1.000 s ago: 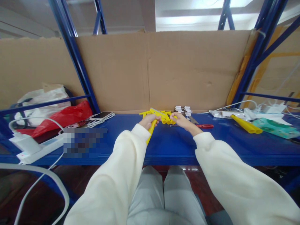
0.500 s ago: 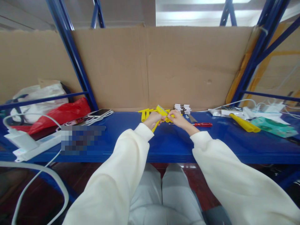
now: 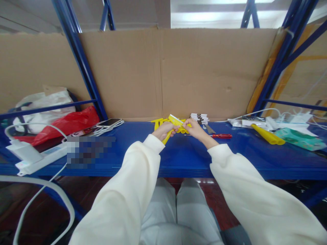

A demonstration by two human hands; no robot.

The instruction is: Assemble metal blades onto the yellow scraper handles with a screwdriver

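Note:
My left hand (image 3: pixel 166 130) is closed around the handle of a yellow scraper (image 3: pixel 174 119), whose wide head with a pale metal strip points up and away. The lower end of its handle sticks out beneath my fingers. At the right end of the head, my right hand (image 3: pixel 193 129) has its fingers pinched together; whatever is between them is too small to make out. More yellow scraper parts (image 3: pixel 158 122) lie behind and beside my hands. Right of them is a stack of small white packets (image 3: pixel 199 117). A red-handled screwdriver (image 3: pixel 222 136) lies beneath my right wrist.
A flat metal piece (image 3: pixel 209 129) lies by the packets. Farther right are yellow tubes (image 3: pixel 267 134) and a green packet (image 3: pixel 300 139). On the left are a phone (image 3: pixel 109 122), a red bag (image 3: pixel 67 126) and a white power strip (image 3: pixel 43 160). Cardboard (image 3: pixel 127 75) walls the back.
My left hand has shifted slightly left and down with the scraper, and its head shows its metal strip more clearly. My right hand stays pinched by its right end.

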